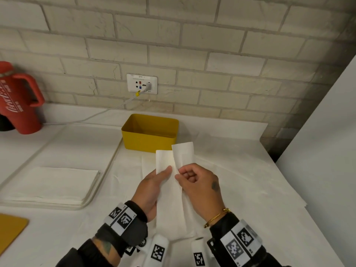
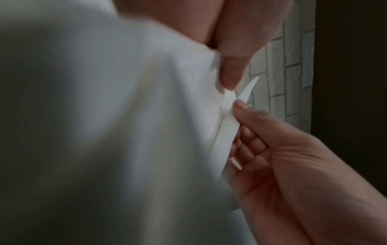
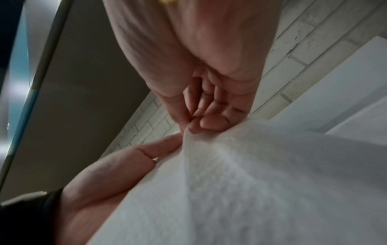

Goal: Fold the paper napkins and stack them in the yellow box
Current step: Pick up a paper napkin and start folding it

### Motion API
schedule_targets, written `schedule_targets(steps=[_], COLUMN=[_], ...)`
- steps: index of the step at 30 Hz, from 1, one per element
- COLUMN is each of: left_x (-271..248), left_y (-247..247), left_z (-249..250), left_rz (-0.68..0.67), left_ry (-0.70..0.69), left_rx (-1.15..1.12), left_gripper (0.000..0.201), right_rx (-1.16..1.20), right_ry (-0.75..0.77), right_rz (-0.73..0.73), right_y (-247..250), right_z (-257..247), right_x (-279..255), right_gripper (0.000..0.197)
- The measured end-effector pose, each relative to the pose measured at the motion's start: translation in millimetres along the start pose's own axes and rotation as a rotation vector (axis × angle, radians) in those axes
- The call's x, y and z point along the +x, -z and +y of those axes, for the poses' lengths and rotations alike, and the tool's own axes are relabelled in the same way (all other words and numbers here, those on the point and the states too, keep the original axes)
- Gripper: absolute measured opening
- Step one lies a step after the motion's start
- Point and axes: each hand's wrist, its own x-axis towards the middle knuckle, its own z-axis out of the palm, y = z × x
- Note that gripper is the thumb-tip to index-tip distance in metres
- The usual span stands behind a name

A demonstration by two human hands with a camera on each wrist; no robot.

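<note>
A folding step is in hand, by the look of it: one long white napkin (image 1: 169, 189) is held up above the table (image 1: 250, 189), its two upper ends splayed apart toward 12 o'clock, just short of the yellow box (image 1: 150, 132). The left hand (image 1: 152, 187) grips the left strip, with the thumb laid over the paper and the fingers behind it. The right strip is pinched narrowly between thumb and forefinger of the right hand (image 1: 200, 187), the other fingers curled; that pinch is confirmed in the right wrist view. The box stands at 12 o'clock from the hands, and no napkin can be seen in it, though its floor is partly hidden. A stack of napkins (image 1: 54, 184) waits at 9 o'clock. The red jug (image 1: 17, 101) at 10 o'clock is well apart. For the next move, the two ends would probably need to be brought together and lined up, the crease pressed flat, and the thin paper handled gently so that it is not torn
</note>
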Motion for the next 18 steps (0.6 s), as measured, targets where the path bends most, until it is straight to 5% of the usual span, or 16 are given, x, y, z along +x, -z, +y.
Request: schedule_targets(steps=[10, 16, 18], left_x=[11.6, 12.9, 12.8], left_y=[0.0, 6.0, 6.8], left_z=[-5.2, 2.7, 5.5], left_rz=[0.007, 0.042, 0.041], left_ry=[-0.013, -0.003, -0.019], left_rx=[0.103, 0.089, 0.096], left_gripper=[0.029, 0.03, 0.03], right_rx=[-0.213, -0.486, -0.494], right_ry=[0.158, -0.039, -0.002], right_rz=[0.034, 0.173, 0.215], right_y=[-2.9, 36.0, 46.5], right_z=[16.2, 15.4, 11.2], right_x=[-2.9, 7.2, 9.4], right_gripper=[0.016, 0.038, 0.049])
